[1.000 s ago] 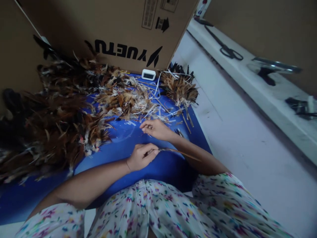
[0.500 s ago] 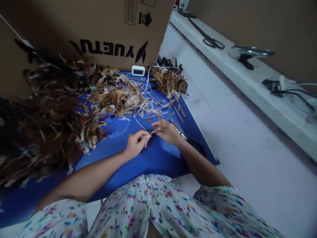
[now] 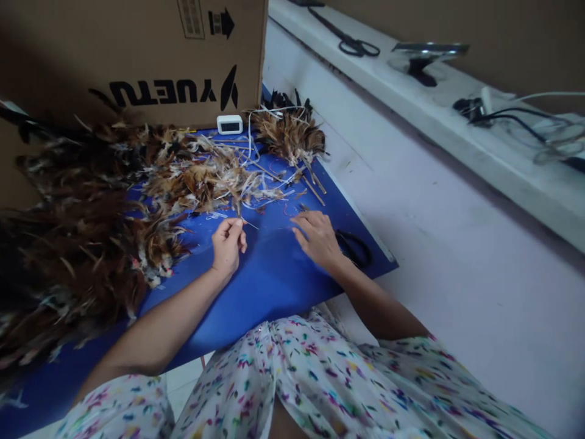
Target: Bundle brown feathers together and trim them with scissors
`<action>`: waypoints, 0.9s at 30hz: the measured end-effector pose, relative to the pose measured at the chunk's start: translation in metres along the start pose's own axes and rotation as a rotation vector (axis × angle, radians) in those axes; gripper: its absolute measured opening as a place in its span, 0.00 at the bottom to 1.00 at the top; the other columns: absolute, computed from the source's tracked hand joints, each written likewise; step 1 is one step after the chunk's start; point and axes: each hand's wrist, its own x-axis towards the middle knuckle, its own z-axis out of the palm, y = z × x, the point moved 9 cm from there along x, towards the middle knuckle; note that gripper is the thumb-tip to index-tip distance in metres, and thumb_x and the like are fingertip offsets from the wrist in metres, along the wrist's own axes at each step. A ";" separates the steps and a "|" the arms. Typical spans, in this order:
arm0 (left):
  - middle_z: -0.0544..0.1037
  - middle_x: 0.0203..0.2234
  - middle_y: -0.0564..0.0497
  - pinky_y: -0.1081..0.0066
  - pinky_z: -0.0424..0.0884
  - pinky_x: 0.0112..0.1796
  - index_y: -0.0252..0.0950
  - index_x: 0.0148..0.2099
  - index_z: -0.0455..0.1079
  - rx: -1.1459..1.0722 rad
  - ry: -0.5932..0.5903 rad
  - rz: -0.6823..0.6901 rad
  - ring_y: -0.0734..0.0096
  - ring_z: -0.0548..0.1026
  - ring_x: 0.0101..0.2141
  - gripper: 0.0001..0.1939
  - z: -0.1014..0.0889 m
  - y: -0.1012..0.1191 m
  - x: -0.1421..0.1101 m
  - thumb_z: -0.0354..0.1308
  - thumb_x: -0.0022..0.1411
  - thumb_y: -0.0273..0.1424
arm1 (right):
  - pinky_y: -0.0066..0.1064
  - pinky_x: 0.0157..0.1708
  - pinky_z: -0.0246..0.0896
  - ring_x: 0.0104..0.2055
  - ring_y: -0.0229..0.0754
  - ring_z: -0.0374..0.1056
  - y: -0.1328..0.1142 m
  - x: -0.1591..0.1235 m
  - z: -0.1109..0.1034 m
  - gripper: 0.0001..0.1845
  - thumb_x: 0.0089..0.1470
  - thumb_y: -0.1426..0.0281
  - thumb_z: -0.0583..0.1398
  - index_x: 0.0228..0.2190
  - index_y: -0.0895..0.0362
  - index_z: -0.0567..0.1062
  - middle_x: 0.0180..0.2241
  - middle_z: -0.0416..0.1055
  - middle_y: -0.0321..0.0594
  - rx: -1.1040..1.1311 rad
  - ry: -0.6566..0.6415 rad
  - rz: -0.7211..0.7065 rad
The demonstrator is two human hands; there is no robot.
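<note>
My left hand (image 3: 227, 244) is closed in a pinch on a small feather (image 3: 238, 209), whose brownish end points up. A thin pale strand (image 3: 251, 225) sticks out to the right from the fingertips. To the right, my right hand (image 3: 319, 239) hovers low over or rests on the blue table (image 3: 269, 274), palm down. Its fingers are bent and look slightly apart, with nothing plainly in them; a very faint line by the fingertips may be thread. Black-handled scissors (image 3: 355, 249) lie by this hand, which hides their middle.
Loose brown and white feathers (image 3: 196, 183) and a large dark feather heap (image 3: 77, 256) cover the left. Behind are a feather bundle (image 3: 290, 131) with sticks (image 3: 314, 183), a white digital clock (image 3: 230, 124) and a cardboard box (image 3: 150, 55). A ledge (image 3: 388, 67) holds more scissors (image 3: 359, 47) and cables.
My hands have moved apart: the left went left and up with the feather, while the right stays beside the scissors. The whole view has shifted to the right.
</note>
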 end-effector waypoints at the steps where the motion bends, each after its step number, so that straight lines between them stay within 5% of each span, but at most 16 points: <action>1: 0.63 0.12 0.60 0.80 0.56 0.12 0.35 0.32 0.69 -0.003 0.003 0.000 0.82 0.58 0.12 0.14 0.000 0.001 0.000 0.64 0.53 0.40 | 0.44 0.47 0.59 0.49 0.51 0.66 0.007 -0.004 -0.002 0.13 0.60 0.70 0.55 0.44 0.57 0.75 0.45 0.73 0.47 -0.058 0.008 0.028; 10: 0.63 0.11 0.60 0.80 0.56 0.12 0.35 0.32 0.69 -0.012 0.003 0.007 0.81 0.58 0.12 0.13 0.000 0.003 0.000 0.64 0.54 0.40 | 0.44 0.48 0.60 0.49 0.52 0.63 0.055 -0.020 0.022 0.17 0.61 0.71 0.51 0.47 0.60 0.74 0.48 0.69 0.52 -0.043 -0.031 0.159; 27: 0.63 0.12 0.60 0.80 0.57 0.12 0.35 0.32 0.69 -0.011 0.004 0.030 0.82 0.58 0.12 0.15 0.000 0.004 0.000 0.64 0.55 0.42 | 0.41 0.47 0.60 0.47 0.49 0.61 0.044 0.021 0.045 0.20 0.61 0.77 0.47 0.46 0.60 0.75 0.46 0.70 0.50 -0.047 -0.068 0.020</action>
